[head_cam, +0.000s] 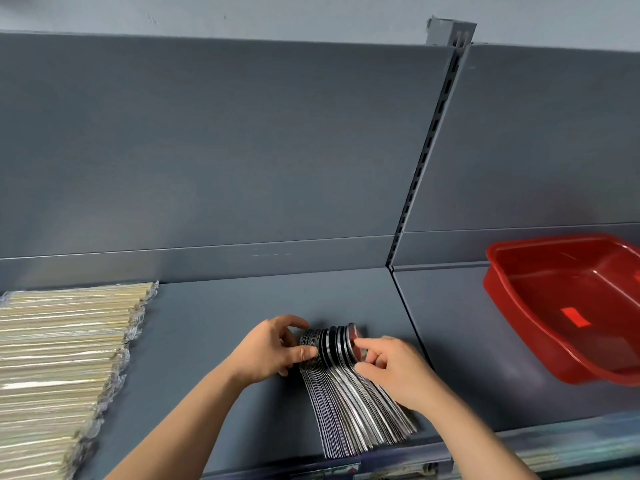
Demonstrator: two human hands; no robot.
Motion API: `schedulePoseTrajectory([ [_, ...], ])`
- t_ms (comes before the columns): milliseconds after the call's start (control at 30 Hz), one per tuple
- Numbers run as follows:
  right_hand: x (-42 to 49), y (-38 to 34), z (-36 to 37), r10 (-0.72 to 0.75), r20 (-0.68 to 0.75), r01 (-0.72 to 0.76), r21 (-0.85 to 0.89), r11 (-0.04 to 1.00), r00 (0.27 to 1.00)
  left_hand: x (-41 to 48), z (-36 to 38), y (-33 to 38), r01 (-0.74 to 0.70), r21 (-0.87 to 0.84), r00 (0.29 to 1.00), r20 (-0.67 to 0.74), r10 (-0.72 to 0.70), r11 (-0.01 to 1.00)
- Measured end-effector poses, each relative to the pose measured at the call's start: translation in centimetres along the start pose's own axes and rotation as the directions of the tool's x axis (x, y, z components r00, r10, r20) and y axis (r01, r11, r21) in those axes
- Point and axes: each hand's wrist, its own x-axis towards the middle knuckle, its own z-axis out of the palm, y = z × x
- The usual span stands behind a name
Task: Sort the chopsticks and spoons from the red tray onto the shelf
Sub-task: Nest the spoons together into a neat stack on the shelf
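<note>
Left hand: nearest the viewer, with its forearm. The thumb and curled fingers clasp the left end of the spoon row.
Right hand: curled fingertips pinch the outermost bowl at the right end of the row.
Spoons: a dense row of metal spoons on edge on the shelf. Bowls point to the back wall and handles fan toward the front lip.
Spoons and grip: the bowls sit squeezed between both hands. The handles lie free, partly under the right wrist.
Step, as judged: squaring up the row. Press both ends inward evenly, keep the bowls nested, then gather the splayed handles parallel.
Chopsticks: wrapped packs stacked at far left, well apart.
Tray: red, at right, and it looks empty.
</note>
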Motion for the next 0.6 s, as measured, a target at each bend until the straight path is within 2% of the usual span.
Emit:
schedulePoseTrajectory([
  [100, -0.4, 0.5, -0.3, 0.003, -0.052, -0.008, -0.105, 0.994, 0.999, 0.2, -0.2, -0.2, 0.0, 0.048, 1.0, 0.004, 0.0, 0.999],
  [200, -0.6, 0.7, -0.5, -0.006, -0.028, 0.001, -0.153, 0.988, 1.0, 0.5, 0.0, -0.1, -0.002, 0.071, 1.0, 0.011, 0.001, 0.997],
  [433, -0.5, 1.3, 0.1, 0.014, 0.056, -0.019, 0.08, 0.997, 0.998, 1.0, 0.2, -0.2, -0.03, 0.18, 0.999, -0.028, 0.035, 0.983],
  [600, -1.1, 2.2, 0.0, -0.013, -0.04, 0.014, 0.033, 0.999, 0.999, 1.1, 0.5, 0.0, -0.054, 0.163, 0.996, -0.059, 0.065, 0.985],
])
